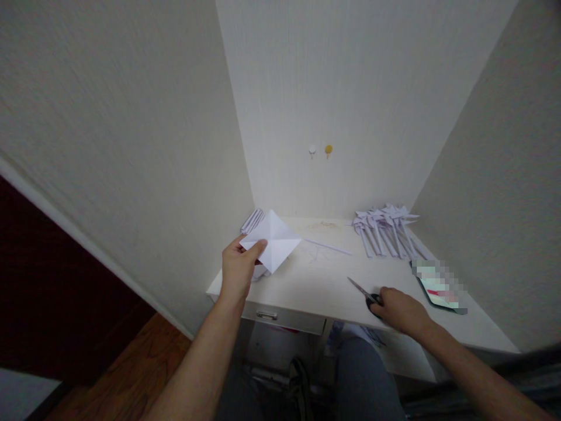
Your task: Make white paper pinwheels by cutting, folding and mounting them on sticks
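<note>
White paper, creased crosswise: above the desk's left side, pinched by the left hand (236,263) (fingertips hidden behind the paper (280,234)). Scissors (360,286): at the desk's (302,286) front edge, right hand (403,313) closed on the partly covered handles. Phone (432,286): right, screen pixelated, writing unreadable.

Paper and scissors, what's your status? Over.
Left fingers pinching creased paper. Right fingers on black-handled scissors. Paper strip beyond, clear of both.
</note>
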`<state>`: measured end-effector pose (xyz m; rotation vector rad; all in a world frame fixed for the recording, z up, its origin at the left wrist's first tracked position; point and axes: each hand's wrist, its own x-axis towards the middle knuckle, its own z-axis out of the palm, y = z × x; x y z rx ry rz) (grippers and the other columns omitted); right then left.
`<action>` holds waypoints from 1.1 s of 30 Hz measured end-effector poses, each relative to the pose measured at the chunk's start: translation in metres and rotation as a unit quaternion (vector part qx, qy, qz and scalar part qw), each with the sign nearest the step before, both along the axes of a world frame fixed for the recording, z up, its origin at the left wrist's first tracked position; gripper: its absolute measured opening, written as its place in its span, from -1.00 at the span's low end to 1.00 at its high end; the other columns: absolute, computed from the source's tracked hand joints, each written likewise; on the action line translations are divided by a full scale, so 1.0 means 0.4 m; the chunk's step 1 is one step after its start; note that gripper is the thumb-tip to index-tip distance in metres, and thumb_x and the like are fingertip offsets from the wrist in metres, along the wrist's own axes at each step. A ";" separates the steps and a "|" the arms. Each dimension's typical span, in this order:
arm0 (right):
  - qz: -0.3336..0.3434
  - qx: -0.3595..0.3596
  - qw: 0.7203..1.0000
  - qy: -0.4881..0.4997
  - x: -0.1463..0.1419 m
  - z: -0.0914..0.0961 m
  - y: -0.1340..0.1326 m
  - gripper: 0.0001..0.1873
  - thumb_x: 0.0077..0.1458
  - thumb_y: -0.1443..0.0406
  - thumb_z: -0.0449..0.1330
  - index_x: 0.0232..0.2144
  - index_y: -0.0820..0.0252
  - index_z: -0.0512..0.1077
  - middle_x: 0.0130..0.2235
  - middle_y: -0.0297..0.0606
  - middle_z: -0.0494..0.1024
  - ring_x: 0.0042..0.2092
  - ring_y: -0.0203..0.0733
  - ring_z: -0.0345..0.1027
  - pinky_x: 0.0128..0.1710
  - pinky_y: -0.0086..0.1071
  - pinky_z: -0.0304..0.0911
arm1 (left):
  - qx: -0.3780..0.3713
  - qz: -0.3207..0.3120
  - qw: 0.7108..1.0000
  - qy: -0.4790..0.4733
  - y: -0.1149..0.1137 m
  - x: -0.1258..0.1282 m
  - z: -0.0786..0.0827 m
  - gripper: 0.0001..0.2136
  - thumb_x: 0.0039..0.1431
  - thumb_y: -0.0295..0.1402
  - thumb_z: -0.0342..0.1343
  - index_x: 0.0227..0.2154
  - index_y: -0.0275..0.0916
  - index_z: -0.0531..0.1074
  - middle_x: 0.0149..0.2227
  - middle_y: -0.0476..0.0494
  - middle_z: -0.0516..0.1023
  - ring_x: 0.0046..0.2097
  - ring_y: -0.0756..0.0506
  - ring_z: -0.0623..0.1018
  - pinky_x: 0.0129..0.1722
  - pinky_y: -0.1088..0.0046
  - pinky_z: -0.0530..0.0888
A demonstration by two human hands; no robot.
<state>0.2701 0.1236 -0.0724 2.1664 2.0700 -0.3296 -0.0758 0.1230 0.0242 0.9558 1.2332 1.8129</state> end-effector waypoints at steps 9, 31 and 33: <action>-0.029 0.000 0.999 0.028 0.032 -0.039 -0.074 -0.69 0.31 0.21 0.08 -0.13 0.30 0.53 -0.01 0.09 0.53 -0.06 0.10 0.56 -0.16 -0.22 0.28 | 0.013 0.025 0.990 -0.135 -0.025 0.081 -0.072 -0.55 -0.23 -0.19 0.51 -0.24 -0.29 0.60 -0.24 -0.15 0.71 -0.33 -0.10 0.65 -0.31 0.36 0.58; -0.005 -0.030 0.935 0.354 -0.051 -0.019 -0.094 -0.68 0.21 0.08 0.06 -0.49 0.12 0.33 -0.54 -0.38 0.34 -0.46 -0.22 0.26 -0.41 -0.37 0.16 | -0.021 -0.010 0.999 -0.025 -0.074 0.119 -0.046 -0.57 -0.03 -0.02 0.38 -0.31 -0.32 0.55 -0.50 -0.01 0.55 -0.58 0.03 0.44 -0.66 0.56 0.39; -0.020 -0.015 0.878 0.478 -0.086 0.005 -0.107 -0.58 0.12 -0.06 0.15 -0.51 0.11 0.29 -0.57 -0.45 0.23 -0.51 -0.27 0.12 -0.46 -0.37 0.09 | -0.002 0.000 1.000 0.014 -0.083 0.120 -0.030 -0.60 0.02 -0.03 0.36 -0.29 -0.31 0.56 -0.48 -0.01 0.54 -0.57 0.03 0.45 -0.66 0.57 0.40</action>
